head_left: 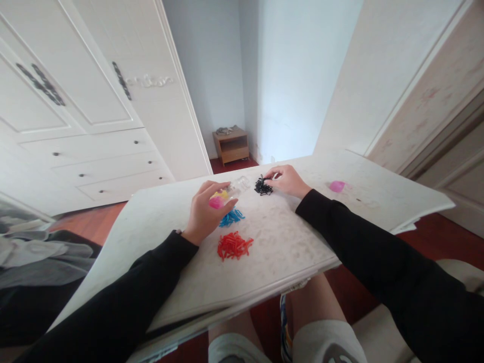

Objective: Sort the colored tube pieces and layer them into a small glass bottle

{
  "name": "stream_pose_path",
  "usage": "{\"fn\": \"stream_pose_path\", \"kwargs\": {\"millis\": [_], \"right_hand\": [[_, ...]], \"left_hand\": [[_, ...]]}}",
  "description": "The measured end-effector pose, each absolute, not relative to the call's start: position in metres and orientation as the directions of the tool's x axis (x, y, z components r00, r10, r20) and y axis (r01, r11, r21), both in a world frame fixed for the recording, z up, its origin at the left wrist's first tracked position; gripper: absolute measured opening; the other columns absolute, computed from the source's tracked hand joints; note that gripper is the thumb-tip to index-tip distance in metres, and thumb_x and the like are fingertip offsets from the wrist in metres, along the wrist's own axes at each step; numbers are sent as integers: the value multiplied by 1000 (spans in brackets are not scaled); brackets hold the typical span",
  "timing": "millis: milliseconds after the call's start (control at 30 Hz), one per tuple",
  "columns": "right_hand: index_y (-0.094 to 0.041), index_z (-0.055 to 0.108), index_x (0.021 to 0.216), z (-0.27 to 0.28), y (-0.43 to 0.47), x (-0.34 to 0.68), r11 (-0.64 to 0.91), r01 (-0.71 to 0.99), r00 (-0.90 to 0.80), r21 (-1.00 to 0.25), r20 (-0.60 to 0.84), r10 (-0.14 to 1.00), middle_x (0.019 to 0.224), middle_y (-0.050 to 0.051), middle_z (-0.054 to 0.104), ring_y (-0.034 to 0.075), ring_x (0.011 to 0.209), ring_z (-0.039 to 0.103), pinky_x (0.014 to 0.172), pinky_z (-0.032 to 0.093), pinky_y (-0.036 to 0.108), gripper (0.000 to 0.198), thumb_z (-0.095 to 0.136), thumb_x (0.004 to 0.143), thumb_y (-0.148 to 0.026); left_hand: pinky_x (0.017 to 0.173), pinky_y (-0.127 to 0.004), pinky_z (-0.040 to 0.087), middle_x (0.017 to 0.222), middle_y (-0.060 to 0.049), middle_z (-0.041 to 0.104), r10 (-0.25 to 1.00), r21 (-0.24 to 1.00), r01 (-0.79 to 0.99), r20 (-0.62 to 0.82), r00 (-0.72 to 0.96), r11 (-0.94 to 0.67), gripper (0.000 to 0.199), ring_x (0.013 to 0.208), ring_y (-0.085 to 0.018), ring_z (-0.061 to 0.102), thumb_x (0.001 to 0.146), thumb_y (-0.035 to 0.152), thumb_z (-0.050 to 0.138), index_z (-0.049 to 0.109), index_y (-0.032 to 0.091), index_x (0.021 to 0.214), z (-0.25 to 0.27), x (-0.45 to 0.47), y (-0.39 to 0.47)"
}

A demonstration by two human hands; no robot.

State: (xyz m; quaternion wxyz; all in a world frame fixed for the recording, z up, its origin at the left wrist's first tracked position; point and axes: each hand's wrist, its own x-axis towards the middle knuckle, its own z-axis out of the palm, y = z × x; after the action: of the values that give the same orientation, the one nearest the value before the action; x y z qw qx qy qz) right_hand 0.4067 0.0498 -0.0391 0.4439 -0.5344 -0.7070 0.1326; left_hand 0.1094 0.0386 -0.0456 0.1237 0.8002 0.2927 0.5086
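Note:
My left hand (207, 206) is wrapped round a clear plastic bottle (240, 185) that lies tilted, its mouth end toward the right. Pink (217, 202) shows at the palm end of the bottle, and a yellow patch shows beside it; whether the yellow is inside or behind it I cannot tell. My right hand (285, 180) has its thumb and fingertips pinched at the edge of a pile of small black strips (263, 186). Below my left hand lies a pile of blue strips (232, 217), partly covered by the fingers. Nearer me is a pile of red strips (234, 246).
A pink piece (338, 186) and a tiny dark bit (358, 199) lie on the right of the white table (280, 252). White cabinets (94, 151) stand at the left. A small wooden stand (231, 146) is in the far corner. Dark and grey cloth (41, 262) is heaped at left.

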Motion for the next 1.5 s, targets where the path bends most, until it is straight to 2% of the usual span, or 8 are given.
{"fn": "stream_pose_path", "kwargs": {"millis": [300,500,733,967,1167,1500], "right_hand": [[-14,80,80,-38,49,406,380,525,14,-762,454,891,74,5,75,14,64,61,63,46,27,21,79,67,-31],[-13,79,83,-39,46,404,353,406,0,-843,386,922,71,4,71,13,60,58,59,43,27,31,81,64,-37],[-15,75,80,-34,37,396,320,264,-80,-910,311,947,68,2,70,13,59,59,57,46,27,34,89,59,-39],[-14,75,80,-32,29,386,321,245,-179,-915,282,942,68,3,70,11,59,58,56,44,26,37,90,60,-41],[-13,76,81,-31,27,382,340,250,-218,-907,289,932,66,2,69,10,55,53,52,37,24,33,88,63,-37],[-13,77,83,-34,28,378,347,249,-288,-904,273,918,70,5,74,11,57,57,53,38,24,32,88,66,-38]], "left_hand": [[90,-41,55,100,-6,69,612,494,377,717,333,-783,35,94,-23,66,79,36,83,77,23,110,-48,109,41],[89,-40,55,99,-5,68,630,506,385,690,356,-772,36,93,-23,65,78,35,83,78,23,111,-49,110,41],[88,-40,56,97,-5,68,644,519,386,673,364,-762,36,91,-22,65,78,36,82,78,24,111,-49,110,41],[86,-39,55,96,-5,68,650,517,399,654,386,-757,37,90,-22,65,77,36,83,79,23,111,-51,109,43],[85,-39,55,97,-4,68,641,496,410,646,414,-765,38,89,-22,64,77,37,84,79,25,112,-52,110,44],[84,-38,55,97,-4,68,630,470,424,631,452,-775,38,90,-21,63,79,35,82,78,24,115,-50,110,41]]}}
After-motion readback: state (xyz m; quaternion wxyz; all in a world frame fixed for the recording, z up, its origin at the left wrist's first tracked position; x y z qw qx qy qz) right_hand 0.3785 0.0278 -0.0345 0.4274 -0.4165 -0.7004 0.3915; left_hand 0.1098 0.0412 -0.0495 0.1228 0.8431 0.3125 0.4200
